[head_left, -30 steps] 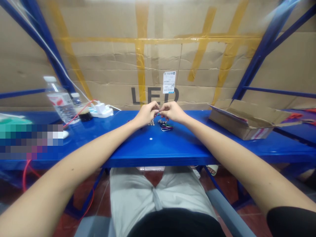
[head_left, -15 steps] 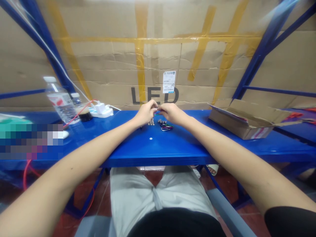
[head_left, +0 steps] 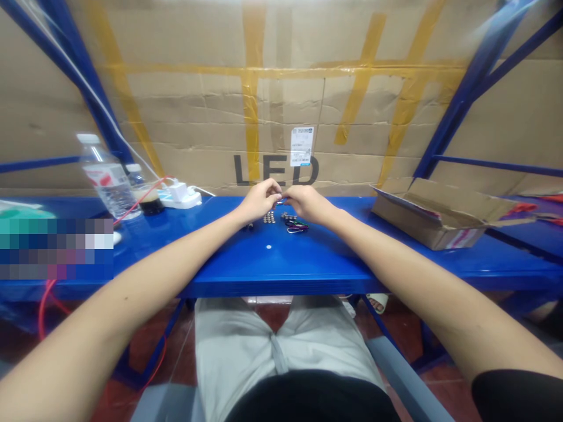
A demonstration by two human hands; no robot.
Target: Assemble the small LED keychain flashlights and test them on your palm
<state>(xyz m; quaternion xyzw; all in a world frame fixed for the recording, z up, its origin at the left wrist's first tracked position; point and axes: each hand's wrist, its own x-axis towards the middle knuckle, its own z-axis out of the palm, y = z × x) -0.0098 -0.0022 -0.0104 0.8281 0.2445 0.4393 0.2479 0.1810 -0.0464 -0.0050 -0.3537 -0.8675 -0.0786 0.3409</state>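
My left hand (head_left: 261,198) and my right hand (head_left: 307,201) meet above the far part of the blue table, fingertips pinched close together. What lies between the fingers is too small to make out. Just below them on the tabletop are small metallic pieces (head_left: 269,217) in short rows. A second cluster of small metallic parts (head_left: 288,215) sits to the right. Beside that cluster, nearer to me, lies a small bundle of coloured wires (head_left: 297,226). A few dark bits (head_left: 250,225) show next to my left wrist.
An open cardboard box (head_left: 433,220) stands on the right of the blue table (head_left: 281,264). On the left are a water bottle (head_left: 108,181), a cup of dark liquid (head_left: 151,202) and a white power strip (head_left: 185,198) with cables. A large cardboard sheet (head_left: 197,117) rises behind.
Both hands stay almost in place, with only slight finger movement at the pinch. The small parts and wires on the table lie as before.
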